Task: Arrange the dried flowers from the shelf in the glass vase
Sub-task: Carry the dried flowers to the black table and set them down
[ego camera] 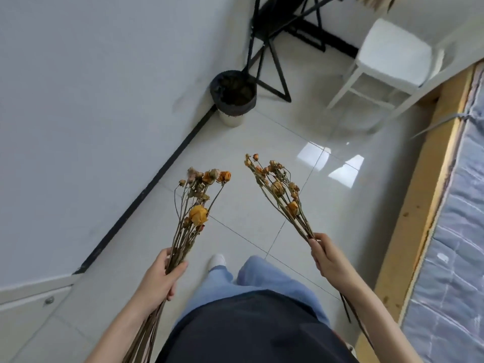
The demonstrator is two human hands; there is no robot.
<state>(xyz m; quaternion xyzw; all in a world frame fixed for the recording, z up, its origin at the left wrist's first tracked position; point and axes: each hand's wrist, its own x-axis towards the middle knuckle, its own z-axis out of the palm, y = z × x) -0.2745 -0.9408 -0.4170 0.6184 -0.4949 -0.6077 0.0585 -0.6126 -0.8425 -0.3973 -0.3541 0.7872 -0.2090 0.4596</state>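
My left hand (162, 276) grips a bunch of dried flowers (199, 203) by its long brown stems, with orange and yellow heads pointing up and away. My right hand (327, 258) grips a second bunch of dried flowers (280, 189), smaller orange buds fanning toward the upper left; its stems trail down behind my forearm. Both bunches hang over the white tiled floor in front of my legs. No glass vase or shelf is in view.
A bin with a dark liner (233, 95) stands at the wall corner ahead. Beside it are a black metal stand's legs (272, 56) and a white stool (387, 61). A wooden bed frame with a mattress (445, 231) runs along the right. A white wall is on the left.
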